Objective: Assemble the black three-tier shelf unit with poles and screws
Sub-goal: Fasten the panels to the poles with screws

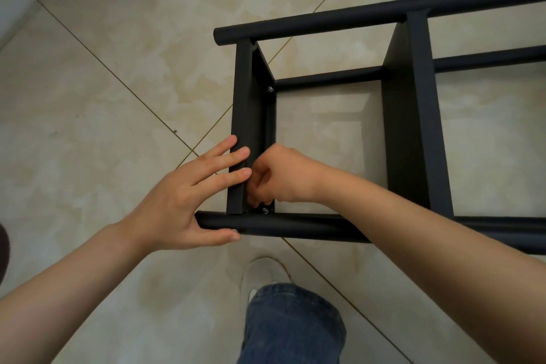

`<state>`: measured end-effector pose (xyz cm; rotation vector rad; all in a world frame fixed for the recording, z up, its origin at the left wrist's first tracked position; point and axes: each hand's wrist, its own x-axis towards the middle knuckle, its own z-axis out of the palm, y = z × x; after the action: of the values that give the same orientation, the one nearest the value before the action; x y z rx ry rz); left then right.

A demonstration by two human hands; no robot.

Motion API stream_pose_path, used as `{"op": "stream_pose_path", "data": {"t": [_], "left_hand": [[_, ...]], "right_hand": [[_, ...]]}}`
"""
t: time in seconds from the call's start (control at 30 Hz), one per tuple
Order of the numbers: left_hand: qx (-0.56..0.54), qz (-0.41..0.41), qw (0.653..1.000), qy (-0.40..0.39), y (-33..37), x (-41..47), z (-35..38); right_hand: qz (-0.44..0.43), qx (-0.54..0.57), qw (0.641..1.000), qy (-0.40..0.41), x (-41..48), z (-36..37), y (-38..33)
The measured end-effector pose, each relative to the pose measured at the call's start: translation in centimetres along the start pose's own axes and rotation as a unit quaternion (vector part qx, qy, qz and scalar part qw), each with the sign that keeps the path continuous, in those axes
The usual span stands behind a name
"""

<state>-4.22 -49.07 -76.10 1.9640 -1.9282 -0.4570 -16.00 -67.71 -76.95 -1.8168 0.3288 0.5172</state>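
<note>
While the black shelf unit (410, 115) lies sideways on the tiled floor (103, 97) toward two o'clock, my left grip (183, 204) presses open-fingered on its end panel (240, 97); my right grip (280, 177) curls just above a screw (265, 210), and I cannot tell what it holds.

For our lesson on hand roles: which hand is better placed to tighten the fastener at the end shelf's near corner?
Right. The right hand curls its fingers inside the end shelf, just above the fastener. The left hand lies flat on the shelf's edge, thumb under the near pole, likely bracing.
</note>
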Motion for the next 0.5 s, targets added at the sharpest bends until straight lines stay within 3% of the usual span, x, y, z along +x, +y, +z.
{"op": "stream_pose_path", "data": {"t": [0.07,0.23,0.5], "left_hand": [[-0.004,0.001,1.0,0.001,-0.1,0.0,0.1],[-0.013,-0.003,1.0,0.005,-0.1,0.0,0.2],[-0.018,-0.009,1.0,0.005,0.0,0.0,0.3]], "right_hand": [[0.0,-0.029,1.0,0.002,0.6,0.4,-0.1],[0.005,0.091,0.995,-0.04,0.4,0.6,0.8],[0.008,0.163,0.985,-0.064,0.1,0.2,1.1]]}}
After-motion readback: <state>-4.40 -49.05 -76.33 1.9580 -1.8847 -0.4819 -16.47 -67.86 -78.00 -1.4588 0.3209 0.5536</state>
